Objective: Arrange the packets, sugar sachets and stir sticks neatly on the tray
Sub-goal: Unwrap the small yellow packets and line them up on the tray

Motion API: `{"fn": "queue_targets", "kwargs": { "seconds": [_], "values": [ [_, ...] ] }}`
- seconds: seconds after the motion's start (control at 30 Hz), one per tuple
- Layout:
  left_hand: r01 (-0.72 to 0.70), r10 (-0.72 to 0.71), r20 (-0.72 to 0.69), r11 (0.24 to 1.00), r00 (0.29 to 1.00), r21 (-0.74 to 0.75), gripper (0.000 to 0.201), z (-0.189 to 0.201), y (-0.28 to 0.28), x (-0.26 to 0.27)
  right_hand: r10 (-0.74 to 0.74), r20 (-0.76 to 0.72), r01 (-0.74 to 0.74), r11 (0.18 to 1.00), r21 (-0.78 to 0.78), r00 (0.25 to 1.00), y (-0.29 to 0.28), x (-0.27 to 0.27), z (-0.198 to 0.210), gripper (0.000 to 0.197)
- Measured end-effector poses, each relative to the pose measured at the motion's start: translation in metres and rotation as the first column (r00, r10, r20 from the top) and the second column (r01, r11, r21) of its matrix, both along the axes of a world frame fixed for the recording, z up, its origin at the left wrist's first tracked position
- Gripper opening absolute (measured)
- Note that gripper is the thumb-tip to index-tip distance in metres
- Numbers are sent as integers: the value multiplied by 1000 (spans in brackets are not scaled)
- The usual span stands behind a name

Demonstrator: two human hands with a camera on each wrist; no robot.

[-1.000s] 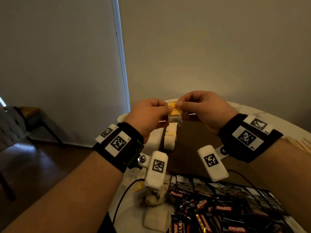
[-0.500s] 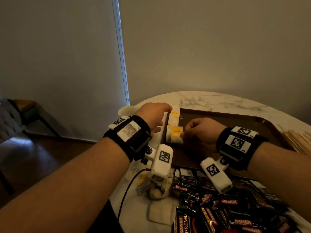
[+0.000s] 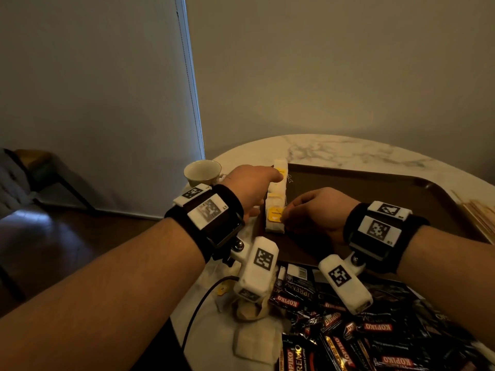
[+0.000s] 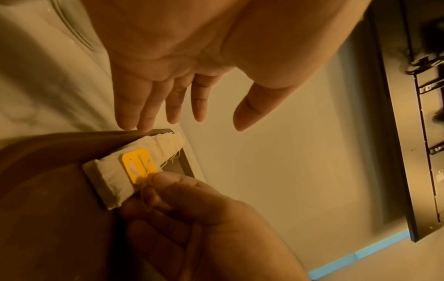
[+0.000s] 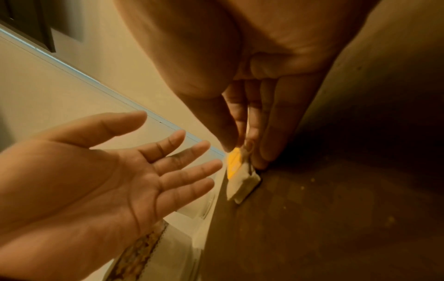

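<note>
A round white marble-patterned desk (image 3: 348, 151) carried a dark brown rectangular plastic tray (image 3: 375, 199), with a heap of black coffee packets printed in red and gold (image 3: 361, 330) spread on the desk in front of the tray's near edge. A bundle of pale wooden stir sticks (image 3: 479, 212) lay just beside the tray's right rim, and a cream teacup (image 3: 202, 172) stood off its left corner. Along the tray's left edge ran a row of white paper sachets with yellow tags (image 3: 277, 199). The left hand (image 3: 251, 188) hovered over the far part of that row, fingers straight and spread, holding nothing. The right hand (image 3: 318, 212) rested low on the tray floor, its thumb and fingertips (image 4: 168, 180) pinching the nearest white sachet with a yellow tag (image 4: 125, 171), which stood on edge at the near end of the row. The two hands were near each other but apart.
</note>
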State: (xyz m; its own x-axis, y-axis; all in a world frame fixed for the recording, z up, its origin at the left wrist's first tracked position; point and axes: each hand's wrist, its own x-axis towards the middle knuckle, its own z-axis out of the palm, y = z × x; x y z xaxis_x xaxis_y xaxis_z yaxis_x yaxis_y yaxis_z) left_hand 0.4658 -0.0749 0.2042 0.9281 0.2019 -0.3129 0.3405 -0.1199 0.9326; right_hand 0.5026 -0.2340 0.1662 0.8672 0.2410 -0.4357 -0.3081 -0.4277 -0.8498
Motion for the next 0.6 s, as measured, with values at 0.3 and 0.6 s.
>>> {"fn": "queue_targets", "kwargs": {
  "seconds": [0.3,0.6],
  "values": [
    [37,-40,29,993,999,116,35,-10,-4,9,-40,-72,46,995,90,997,4,-8,-2,11],
    [63,-73,57,984,996,168,38,-16,-6,17,-146,-150,168,975,145,978,-1,-6,1,16]
  ]
}}
